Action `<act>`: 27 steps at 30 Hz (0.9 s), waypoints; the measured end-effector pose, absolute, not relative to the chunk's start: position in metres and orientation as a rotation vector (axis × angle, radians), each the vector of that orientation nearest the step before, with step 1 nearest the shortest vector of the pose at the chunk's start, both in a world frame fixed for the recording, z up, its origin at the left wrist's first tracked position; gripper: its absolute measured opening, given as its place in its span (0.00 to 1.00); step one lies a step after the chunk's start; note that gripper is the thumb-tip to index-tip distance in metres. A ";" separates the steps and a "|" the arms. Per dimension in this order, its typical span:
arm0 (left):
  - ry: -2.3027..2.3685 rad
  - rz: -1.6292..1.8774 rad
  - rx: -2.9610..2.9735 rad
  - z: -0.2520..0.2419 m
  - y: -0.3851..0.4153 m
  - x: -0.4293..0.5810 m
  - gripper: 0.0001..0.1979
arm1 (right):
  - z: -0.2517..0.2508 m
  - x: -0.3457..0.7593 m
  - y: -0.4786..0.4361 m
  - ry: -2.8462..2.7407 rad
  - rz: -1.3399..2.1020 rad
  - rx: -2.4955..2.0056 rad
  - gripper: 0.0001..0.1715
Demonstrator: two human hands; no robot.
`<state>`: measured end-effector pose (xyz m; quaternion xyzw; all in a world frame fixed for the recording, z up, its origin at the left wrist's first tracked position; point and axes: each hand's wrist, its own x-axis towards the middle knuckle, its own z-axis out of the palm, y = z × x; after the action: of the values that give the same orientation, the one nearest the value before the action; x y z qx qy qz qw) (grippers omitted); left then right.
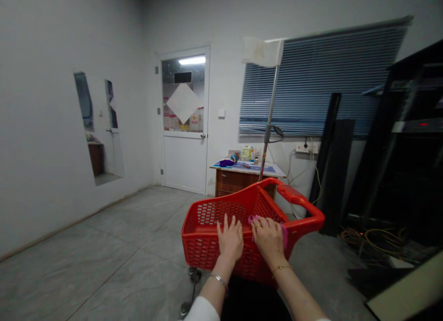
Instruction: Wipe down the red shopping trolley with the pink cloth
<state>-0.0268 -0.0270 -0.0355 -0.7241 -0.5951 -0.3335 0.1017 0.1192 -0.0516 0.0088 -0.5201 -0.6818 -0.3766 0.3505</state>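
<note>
A red plastic shopping cart with perforated basket walls stands right in front of me. My left hand rests on the near rim of its basket, fingers spread out and nothing held. To the right, my right hand presses a pink cloth against the same rim, fingers bent over it. Part of the cloth is hidden under the palm. The cart's red handle is on the right, and a pole with a white flag rises behind it.
A small wooden desk with bottles and a purple cloth stands behind the cart. A white door is in the back wall and a mirror on the left wall. Dark boards, a rack and loose cables are at the right.
</note>
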 end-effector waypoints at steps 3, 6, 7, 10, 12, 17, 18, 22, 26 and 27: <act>-1.713 -1.042 -2.203 -0.033 -0.029 0.000 0.21 | 0.009 0.121 -0.055 -1.803 -0.969 -1.366 0.14; -1.665 -1.056 -2.235 -0.031 -0.031 0.001 0.21 | 0.013 0.134 -0.059 -1.835 -0.983 -1.364 0.13; -1.654 -1.056 -2.242 -0.030 -0.032 -0.001 0.21 | 0.017 0.142 -0.059 -1.837 -1.000 -1.359 0.13; -1.653 -1.053 -2.247 -0.028 -0.034 -0.005 0.21 | 0.031 0.181 -0.058 -1.798 -1.059 -1.372 0.13; -1.658 -1.049 -2.238 -0.027 -0.035 -0.004 0.21 | 0.042 0.215 -0.054 -1.709 -1.105 -1.416 0.13; -1.658 -1.062 -2.227 -0.029 -0.034 -0.001 0.21 | 0.051 0.256 -0.046 -1.513 -1.166 -1.437 0.15; -1.661 -1.075 -2.220 -0.029 -0.034 0.000 0.21 | 0.048 0.250 -0.046 -1.500 -1.157 -1.426 0.14; -1.663 -1.101 -2.207 -0.028 -0.034 0.000 0.21 | 0.033 0.199 -0.055 -1.563 -1.090 -1.395 0.12; -1.647 -1.089 -2.231 -0.027 -0.035 -0.001 0.21 | 0.028 0.176 -0.061 -1.677 -1.072 -1.332 0.11; -1.643 -1.089 -2.231 -0.027 -0.035 -0.001 0.21 | 0.029 0.181 -0.061 -1.704 -1.077 -1.313 0.12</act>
<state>-0.0010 -0.0348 -0.0266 -0.7468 -0.5500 -0.3647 0.0821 0.1808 -0.0609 0.0294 -0.5094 -0.6608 -0.4179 0.3596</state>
